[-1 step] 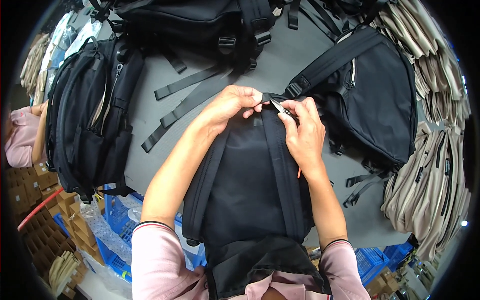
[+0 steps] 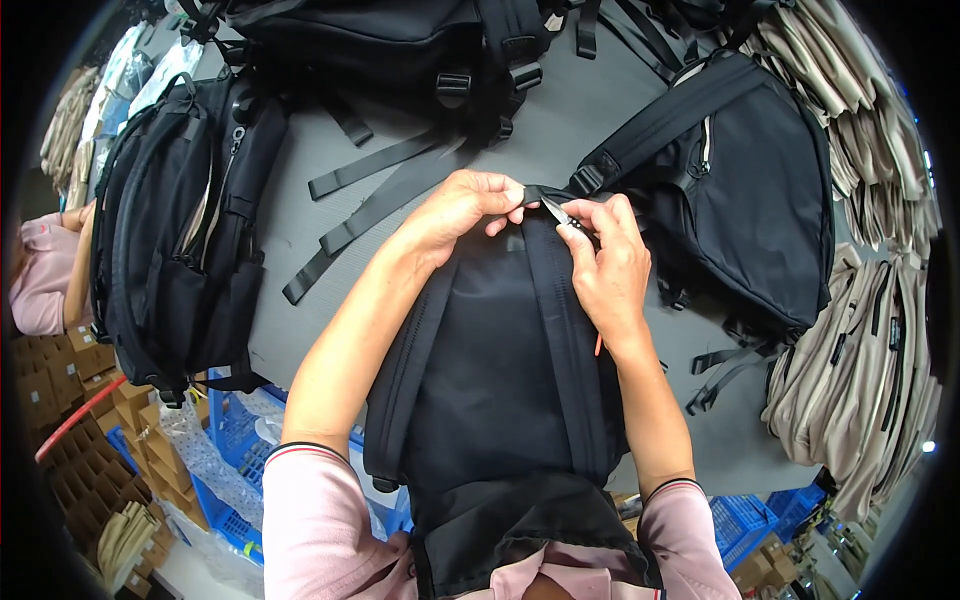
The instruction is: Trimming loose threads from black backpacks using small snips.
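Two bare hands meet at the top of a black backpack (image 2: 490, 370), which lies on the grey table (image 2: 310, 330) right in front of the person. A small dark patch (image 2: 516, 243) sits near the top of its panel, and pale marks show on some cardboard boxes (image 2: 50, 385) at far left; both are too small for me to read.

Nothing I can see has shifted since the earlier frame: hands, tool and bags keep their places. The left hand (image 2: 455, 215) pinches a black strap loop (image 2: 536, 194) between thumb and finger. The right hand (image 2: 612, 272) is curled around small snips (image 2: 556, 211), their pointed blades against the loop; I cannot tell how far those blades are apart, since fingers cover the handles.

Close by the loop, a buckle (image 2: 597, 173) on another black bag (image 2: 760, 180) crowds in from the right. A large black bag (image 2: 360, 50) fills the far side, its loose straps (image 2: 385, 210) trailing toward the left forearm. One more black backpack stands at left, with a person in pink (image 2: 50, 275) beyond it. Beige bags (image 2: 850, 370) are stacked at right, above a blue crate (image 2: 745, 525).
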The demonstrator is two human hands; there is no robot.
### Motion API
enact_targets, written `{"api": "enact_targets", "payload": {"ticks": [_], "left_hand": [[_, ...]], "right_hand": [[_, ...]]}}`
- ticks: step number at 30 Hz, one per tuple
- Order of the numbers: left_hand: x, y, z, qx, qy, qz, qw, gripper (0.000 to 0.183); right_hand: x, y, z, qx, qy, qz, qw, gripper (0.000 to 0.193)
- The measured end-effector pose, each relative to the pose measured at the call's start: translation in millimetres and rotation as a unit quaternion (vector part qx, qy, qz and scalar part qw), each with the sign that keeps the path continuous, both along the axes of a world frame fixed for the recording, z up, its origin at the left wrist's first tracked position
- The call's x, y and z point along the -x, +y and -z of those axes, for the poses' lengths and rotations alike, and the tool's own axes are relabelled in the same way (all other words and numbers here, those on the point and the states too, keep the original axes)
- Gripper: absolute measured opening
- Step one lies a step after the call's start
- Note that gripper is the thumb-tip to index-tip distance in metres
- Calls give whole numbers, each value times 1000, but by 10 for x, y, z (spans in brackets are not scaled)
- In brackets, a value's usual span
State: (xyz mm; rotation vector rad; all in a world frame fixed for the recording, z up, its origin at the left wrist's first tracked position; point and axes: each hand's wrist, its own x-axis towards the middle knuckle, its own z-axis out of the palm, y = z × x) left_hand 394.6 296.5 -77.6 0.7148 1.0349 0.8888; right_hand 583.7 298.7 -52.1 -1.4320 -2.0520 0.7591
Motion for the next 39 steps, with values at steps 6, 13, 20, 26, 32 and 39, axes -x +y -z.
{"api": "enact_targets", "payload": {"ticks": [6, 13, 20, 26, 32, 39], "left_hand": [[2, 22, 48, -7, -1, 5, 1000, 19], [36, 66, 1, 2, 10, 5, 1000, 17], [124, 108, 6, -60, 137, -2, 989, 21], [305, 309, 73, -159, 292, 4, 943, 21], [349, 385, 207, -144, 84, 67, 984, 24], [161, 361, 208, -15, 99, -20, 995, 24]], "right_hand": [[-47, 60, 123, 14, 122, 20, 992, 18], [-46, 125, 201, 55, 133, 35, 989, 23], [93, 389, 277, 133, 114, -7, 985, 30], [218, 502, 439, 137, 135, -15, 981, 19], [201, 528, 443, 305, 199, -16, 931, 15], [198, 509, 330, 411, 227, 2, 883, 11]]}}
